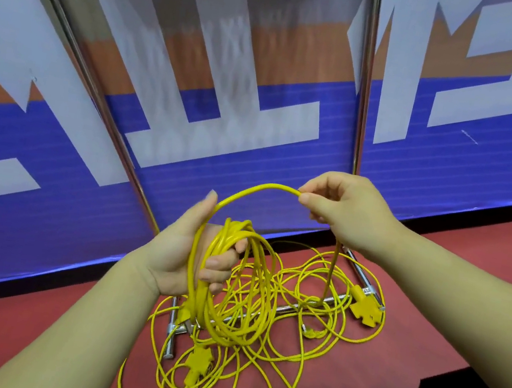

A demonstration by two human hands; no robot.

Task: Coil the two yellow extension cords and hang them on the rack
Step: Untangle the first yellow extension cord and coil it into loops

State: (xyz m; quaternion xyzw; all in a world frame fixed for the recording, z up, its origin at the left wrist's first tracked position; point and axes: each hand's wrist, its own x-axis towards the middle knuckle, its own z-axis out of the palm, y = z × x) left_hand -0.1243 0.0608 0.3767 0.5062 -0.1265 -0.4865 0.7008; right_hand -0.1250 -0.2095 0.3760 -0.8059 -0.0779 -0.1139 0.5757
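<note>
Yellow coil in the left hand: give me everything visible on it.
The coil is thin, glossy yellow cord, plastic-jacketed by its look. It is gathered into several uneven loops that hang from the left hand, whose fingers curl round the top. One strand arcs up to the right hand, which pinches it. The loops dangle above loose cord tangled on the red floor.

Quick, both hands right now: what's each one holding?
The left hand grips the yellow coil, fingers curled round it.
The right hand pinches the loose strand leading to it.
</note>
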